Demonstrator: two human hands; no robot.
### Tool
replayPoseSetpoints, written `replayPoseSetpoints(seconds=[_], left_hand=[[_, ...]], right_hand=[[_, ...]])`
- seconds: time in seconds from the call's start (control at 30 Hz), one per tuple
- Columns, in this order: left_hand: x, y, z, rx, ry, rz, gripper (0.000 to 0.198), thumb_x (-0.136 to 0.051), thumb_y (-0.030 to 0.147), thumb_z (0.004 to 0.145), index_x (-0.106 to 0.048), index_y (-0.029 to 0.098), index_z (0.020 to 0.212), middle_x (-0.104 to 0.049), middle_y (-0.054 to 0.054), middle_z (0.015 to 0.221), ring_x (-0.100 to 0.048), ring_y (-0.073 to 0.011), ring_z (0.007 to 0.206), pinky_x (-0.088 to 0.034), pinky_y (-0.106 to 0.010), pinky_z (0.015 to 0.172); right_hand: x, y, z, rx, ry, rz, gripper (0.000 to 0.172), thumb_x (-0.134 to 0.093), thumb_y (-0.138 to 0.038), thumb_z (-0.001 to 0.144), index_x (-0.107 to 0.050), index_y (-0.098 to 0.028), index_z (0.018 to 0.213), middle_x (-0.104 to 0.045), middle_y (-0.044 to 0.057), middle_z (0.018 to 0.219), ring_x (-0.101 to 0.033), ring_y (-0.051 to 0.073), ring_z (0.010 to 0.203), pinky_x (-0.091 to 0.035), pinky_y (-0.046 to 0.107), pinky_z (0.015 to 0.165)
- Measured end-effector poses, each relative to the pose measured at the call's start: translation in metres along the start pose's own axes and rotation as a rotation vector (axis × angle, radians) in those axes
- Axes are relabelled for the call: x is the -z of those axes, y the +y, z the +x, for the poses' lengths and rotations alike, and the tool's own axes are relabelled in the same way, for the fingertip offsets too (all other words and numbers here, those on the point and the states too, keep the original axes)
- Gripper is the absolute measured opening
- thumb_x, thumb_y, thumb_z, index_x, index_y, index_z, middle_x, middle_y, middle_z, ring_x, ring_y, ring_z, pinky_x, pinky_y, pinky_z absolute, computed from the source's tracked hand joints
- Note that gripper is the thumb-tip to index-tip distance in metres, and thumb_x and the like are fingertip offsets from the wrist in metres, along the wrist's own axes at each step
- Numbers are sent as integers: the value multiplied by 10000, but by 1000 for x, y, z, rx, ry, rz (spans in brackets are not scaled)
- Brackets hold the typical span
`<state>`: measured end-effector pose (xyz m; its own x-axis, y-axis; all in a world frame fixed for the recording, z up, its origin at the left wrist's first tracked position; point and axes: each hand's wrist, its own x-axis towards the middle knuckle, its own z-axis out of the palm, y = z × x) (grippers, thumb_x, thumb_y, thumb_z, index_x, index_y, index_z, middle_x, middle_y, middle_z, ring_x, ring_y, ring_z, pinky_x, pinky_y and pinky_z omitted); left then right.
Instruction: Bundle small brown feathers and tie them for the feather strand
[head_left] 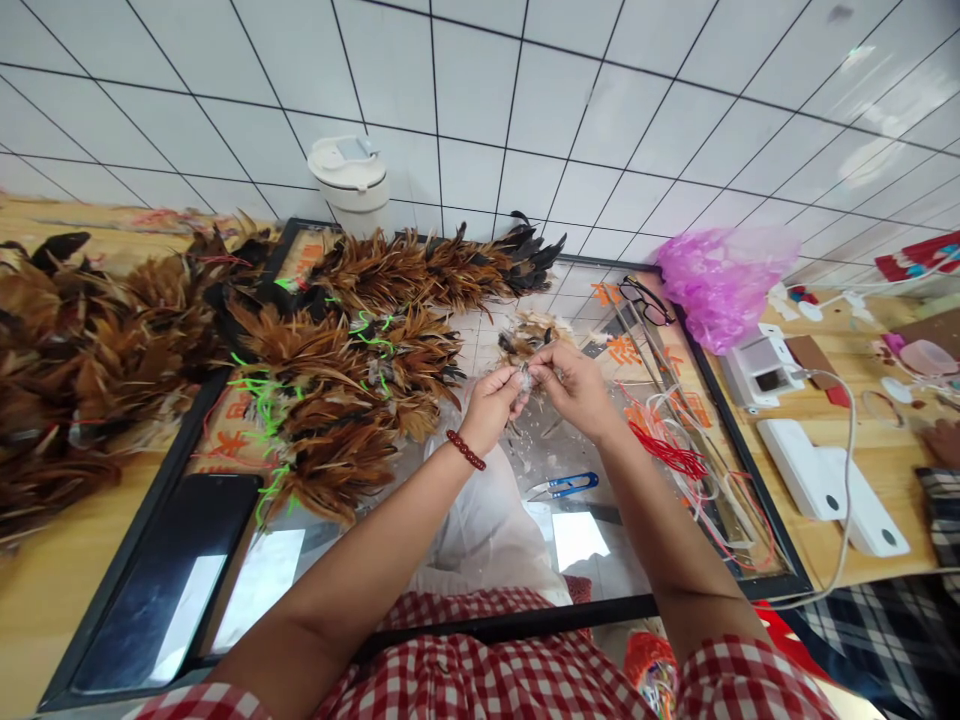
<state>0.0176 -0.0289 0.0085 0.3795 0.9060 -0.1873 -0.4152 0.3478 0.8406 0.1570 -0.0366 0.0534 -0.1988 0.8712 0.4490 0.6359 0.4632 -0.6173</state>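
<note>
Over a small pile of loose feathers (541, 330), my two hands meet fingertip to fingertip. My left hand (491, 405), with a dark red bead bracelet on its wrist, is closed and pinches a small greyish feather (524, 378). My right hand (576, 388) is closed too, thumb and finger pinching at the same feather; its exact shape is partly hidden by the fingers. Blue-handled thread snips (568, 486) lie on the glass below. Left of my hands are bundles of brown feathers (334, 460) tied with bright green string (266, 415).
A long feather bundle (427, 270) lies at the back beside a white lidded cup (351, 185). Red cord (671, 450), eyeglasses (646, 300) and a pink plastic bag (720, 285) are at right. A black phone (169, 580) rests front left. Another person's plaid sleeve (941, 510) shows far right.
</note>
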Motion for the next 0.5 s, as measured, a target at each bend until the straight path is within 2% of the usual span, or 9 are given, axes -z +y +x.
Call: replayPoseSetpoints(seconds=[0.1, 0.2, 0.27, 0.33, 0.4, 0.5], left_hand=[[1, 2, 0, 16, -27, -29, 314, -700, 420, 705, -578, 130, 709, -418, 39, 534, -343, -36, 441, -216, -154, 395], [3, 4, 1, 38, -56, -95, 318, -693, 419, 720, -548, 138, 692, -366, 55, 512, -300, -29, 421, -178, -149, 392], [3, 5, 1, 57, -68, -126, 315, -688, 416, 730, -541, 139, 700, -356, 59, 504, -285, -27, 410, -170, -149, 394], [4, 5, 1, 81, -84, -143, 319, -691, 411, 730, -532, 137, 693, -349, 60, 498, -280, -25, 403, -172, -151, 395], [4, 6, 0, 106, -116, -150, 327, -698, 410, 722, -522, 137, 682, -345, 60, 495, -277, -24, 398, -171, -155, 394], [3, 6, -2, 138, -192, -137, 333, -706, 410, 709, -517, 137, 677, -354, 58, 498, -279, -25, 397, -175, -158, 393]], right_hand=[[-3, 4, -1, -93, 19, 96, 147, -558, -309, 869, -605, -185, 805, -598, 27, 751, -544, 152, 740, -443, 298, 720], [-6, 11, -1, -265, 10, 390, 249, -624, -416, 815, -623, -196, 933, -597, 6, 754, -545, 133, 695, -454, 278, 667], [-6, 15, -1, -331, -43, 557, 340, -640, -454, 794, -626, -210, 1029, -594, -5, 759, -542, 123, 678, -453, 271, 649], [-7, 16, -1, -351, -111, 615, 375, -649, -467, 783, -638, -224, 1069, -599, -6, 768, -543, 121, 687, -456, 276, 661], [-7, 14, -1, -354, -135, 617, 361, -664, -476, 767, -662, -230, 1031, -613, -2, 772, -549, 125, 692, -461, 282, 668], [-7, 11, -1, -335, -104, 631, 293, -681, -480, 750, -674, -212, 869, -617, -2, 726, -558, 127, 664, -467, 282, 654]])
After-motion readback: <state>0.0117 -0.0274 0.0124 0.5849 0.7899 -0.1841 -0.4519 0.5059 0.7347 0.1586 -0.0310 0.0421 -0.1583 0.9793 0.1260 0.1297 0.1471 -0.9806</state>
